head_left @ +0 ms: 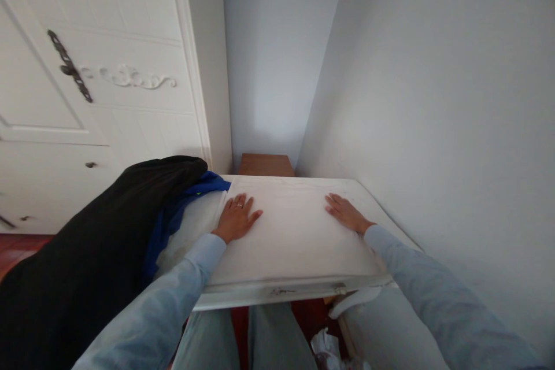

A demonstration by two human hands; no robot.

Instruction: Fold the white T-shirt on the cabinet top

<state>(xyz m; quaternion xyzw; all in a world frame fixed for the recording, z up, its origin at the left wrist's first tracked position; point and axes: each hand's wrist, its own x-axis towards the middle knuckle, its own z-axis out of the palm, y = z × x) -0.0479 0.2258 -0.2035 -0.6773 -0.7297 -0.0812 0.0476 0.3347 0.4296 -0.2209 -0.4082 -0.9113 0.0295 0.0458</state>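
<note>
A white table (286, 243) with a worn front edge stands in front of me. Flat on the left part of its top lies my left hand (236, 219), fingers spread, a ring on one finger. My right hand (347, 212) rests palm down on the right part, fingers stretched out and pointing inward. Neither hand holds anything. Left of my left hand, black cloth (99, 219) and blue cloth (173, 217) hang over the table's end. Some whitish material (195, 219) shows between the cloth and the tabletop.
A white cupboard (143, 52) with dark handles rises at the left. Grey wall (433, 98) closes off the right side. Behind the table a brown wooden box-like piece (266, 165) shows. A crumpled white plastic bag (325, 347) lies on the reddish floor below.
</note>
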